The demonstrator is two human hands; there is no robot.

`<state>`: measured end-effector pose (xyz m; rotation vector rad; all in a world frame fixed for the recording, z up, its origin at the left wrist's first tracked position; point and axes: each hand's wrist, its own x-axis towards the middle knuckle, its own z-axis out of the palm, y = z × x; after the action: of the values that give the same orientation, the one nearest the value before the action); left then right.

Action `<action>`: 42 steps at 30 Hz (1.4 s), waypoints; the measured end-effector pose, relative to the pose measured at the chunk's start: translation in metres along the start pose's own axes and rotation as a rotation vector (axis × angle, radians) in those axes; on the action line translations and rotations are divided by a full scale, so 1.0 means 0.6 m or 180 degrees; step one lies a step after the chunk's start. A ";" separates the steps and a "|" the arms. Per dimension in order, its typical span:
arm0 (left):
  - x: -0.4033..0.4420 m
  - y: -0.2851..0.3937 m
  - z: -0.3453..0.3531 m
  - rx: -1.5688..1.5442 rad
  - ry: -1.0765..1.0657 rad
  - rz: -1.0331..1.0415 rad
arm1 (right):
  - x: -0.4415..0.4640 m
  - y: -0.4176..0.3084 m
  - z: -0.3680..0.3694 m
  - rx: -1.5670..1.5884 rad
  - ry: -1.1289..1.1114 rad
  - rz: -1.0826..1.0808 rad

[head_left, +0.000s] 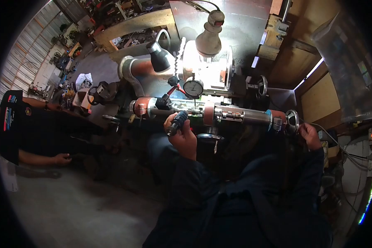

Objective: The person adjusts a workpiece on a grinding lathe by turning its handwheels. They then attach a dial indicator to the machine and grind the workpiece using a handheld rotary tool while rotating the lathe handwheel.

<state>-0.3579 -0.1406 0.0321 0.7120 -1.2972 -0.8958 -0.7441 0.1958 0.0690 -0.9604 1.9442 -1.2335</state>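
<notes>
"Hands are well apart, are they?"

"Yes. Taking the dial gauge (193,87) as landmark, the left hand (186,142) is below it and a little left, wrapped round a dark blue hand tool (178,122). The right hand (311,136) is far to the gauge's right and lower, at the rim of a handwheel (292,122); I cannot tell whether it closes on it."

"Any writing to read?"

"The gauge has a white face with dark marks, too small to make out. Far left of the gauge, a co-worker's black shirt (22,136) carries red, white and blue lettering (6,120) and a round orange badge (28,111); those are too small as well."

"And around the gauge?"

"Just below it runs a long metal machine (250,115) with red-brown collars (209,116), reaching right to the handwheel. A black block (164,102) with a red arm (180,88) stands at the gauge's lower left. Above left is a black lamp (158,57); above right, a pale lamp (208,40)."

"What blocks the view?"

"The left hand and tool cover a bit of the machine below left of the gauge. The pale lamp stands before a brightly lit part above it. Far upper right of the gauge hangs a translucent sheet (349,62)."
</notes>
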 end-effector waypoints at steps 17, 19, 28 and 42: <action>0.001 0.021 0.004 0.0551 0.0061 0.0147 | 0.113 0.165 0.046 0.0470 0.0528 0.0179; 0.005 0.026 0.005 0.0655 0.0080 0.0209 | 0.088 0.165 0.055 -0.0169 0.0642 0.0033; 0.004 0.016 0.005 0.0690 0.0136 0.0321 | 0.022 0.117 0.070 -0.0131 0.0533 0.0501; 0.007 0.014 0.002 0.0598 0.0135 0.0179 | 0.020 0.127 0.061 0.0054 0.0617 0.1227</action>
<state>-0.3575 -0.1400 0.0414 0.8326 -1.3686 -0.7159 -0.7395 0.1914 -0.0163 -0.4375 2.1376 -1.1456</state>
